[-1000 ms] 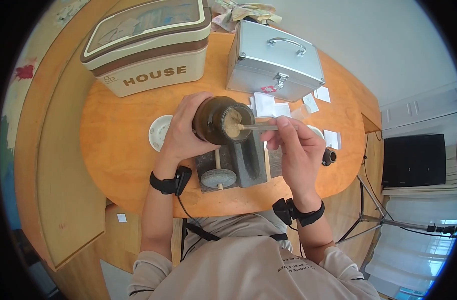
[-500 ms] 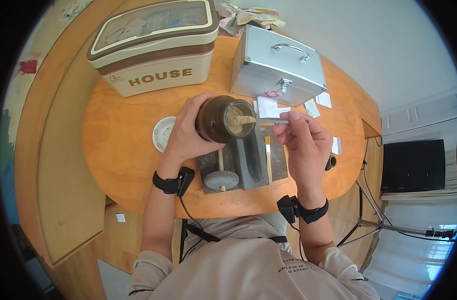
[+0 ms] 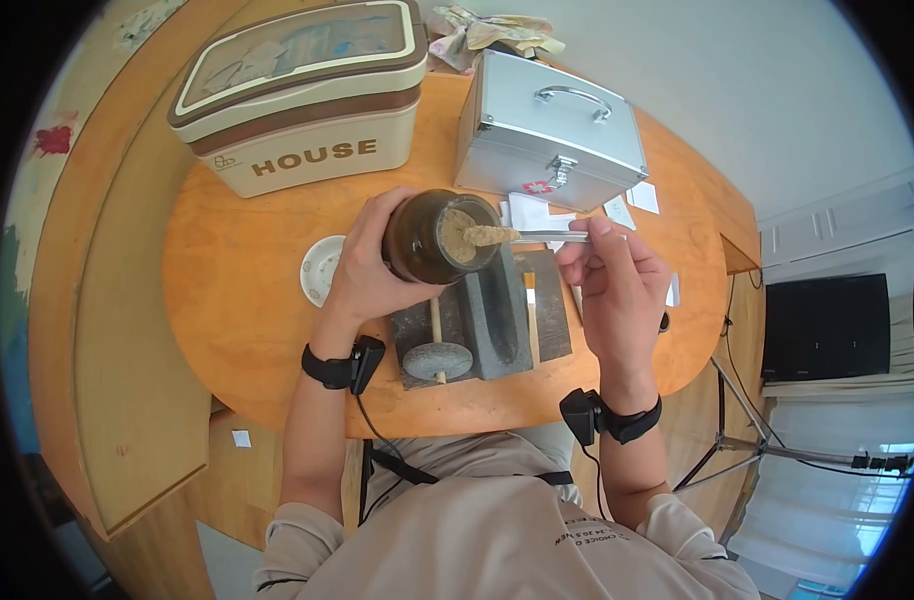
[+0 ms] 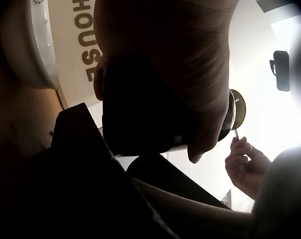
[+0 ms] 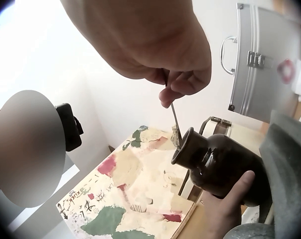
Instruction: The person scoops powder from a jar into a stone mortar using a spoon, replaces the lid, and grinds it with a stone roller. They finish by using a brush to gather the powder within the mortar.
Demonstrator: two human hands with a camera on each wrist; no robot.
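Note:
In the head view my left hand (image 3: 352, 275) grips a dark brown glazed jar (image 3: 409, 250), its mouth tilted toward the right. Tan powder (image 3: 455, 228) shows inside the mouth. My right hand (image 3: 620, 295) pinches the handle of a thin metal spoon (image 3: 557, 237); its tip, heaped with powder, is at the jar's mouth. The right wrist view has the spoon (image 5: 176, 117) reaching down to the rim of the jar (image 5: 223, 162). Below the jar lie a grey stone trough (image 3: 499, 330) and a stone wheel (image 3: 437, 360) on a wooden rod.
A flat brush (image 3: 531, 300) lies on the dark board (image 3: 555, 320) beside the trough. Left of the jar is a white bowl (image 3: 315, 285). Behind stand a cream HOUSE box (image 3: 317, 155) and a silver case (image 3: 552, 135), with white papers (image 3: 527, 212) in front of the case.
My right hand has drawn back to the right, bringing the spoon's powder-heaped end from inside the jar out to its mouth. The left hand keeps its grip on the jar.

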